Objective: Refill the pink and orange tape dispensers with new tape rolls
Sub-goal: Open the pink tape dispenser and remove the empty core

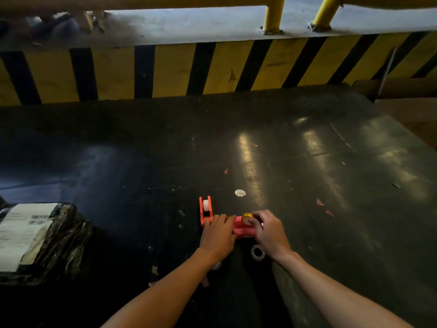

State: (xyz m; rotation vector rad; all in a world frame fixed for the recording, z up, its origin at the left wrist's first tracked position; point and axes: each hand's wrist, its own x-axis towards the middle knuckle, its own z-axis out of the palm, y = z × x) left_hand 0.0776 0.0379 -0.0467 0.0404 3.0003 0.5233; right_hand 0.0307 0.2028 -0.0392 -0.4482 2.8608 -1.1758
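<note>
Left grip: your left hand (218,235) is clenched over the near-left end of the pink dispenser (242,229), bracing it on the dark table (331,162).
Right grip: your right hand (269,230) pinches the yellow tape roll (247,218) at its rim, right at the top of the pink body.
Orange dispenser (205,210): stands just beyond your left knuckles, touching or nearly so, with a white roll already seated in it.
Spare rolls: one clear roll (257,252) lies just below your right wrist; another (216,265) peeks out under your left wrist.
Handling: the roll looks light and rigid, its wound face probably slick, so hold it by the edges. The plastic body is light and likely to skid; keep it pressed down.
</note>
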